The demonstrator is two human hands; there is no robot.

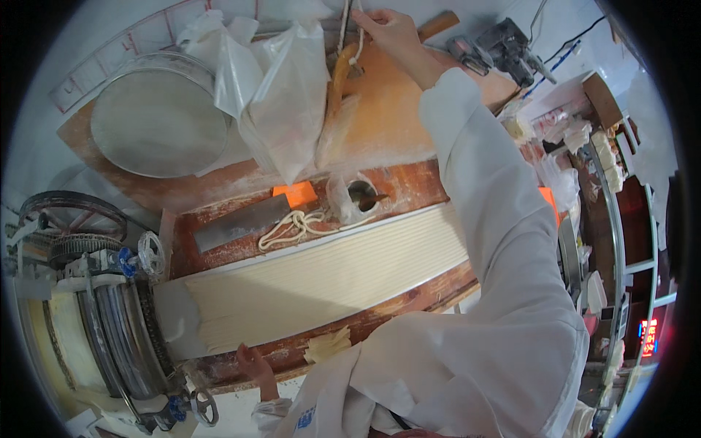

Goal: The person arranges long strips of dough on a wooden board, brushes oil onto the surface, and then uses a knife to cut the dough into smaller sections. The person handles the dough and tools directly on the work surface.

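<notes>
My right hand (386,27) is raised at the top of the view, thumb and fingers closed on a white cord (360,49) that hangs beside a curved wooden handle (342,68). Below, a broad band of pale dough strips or noodles (328,274) lies along a white conveyor belt (178,317) that runs out from a roller noodle machine (118,339). My left hand (254,364) is by the belt's near edge, close to the rollers, with nothing visible in it. Dough scraps (327,345) lie to its right on the wooden frame.
Beyond the belt are a flat metal blade (241,222), a looped cord (296,227), an orange card (296,194) and a metal cup (362,197). A round sieve (159,123), plastic bags (274,93) and a power tool (506,49) occupy the back. Handwheels (204,408) project from the machine.
</notes>
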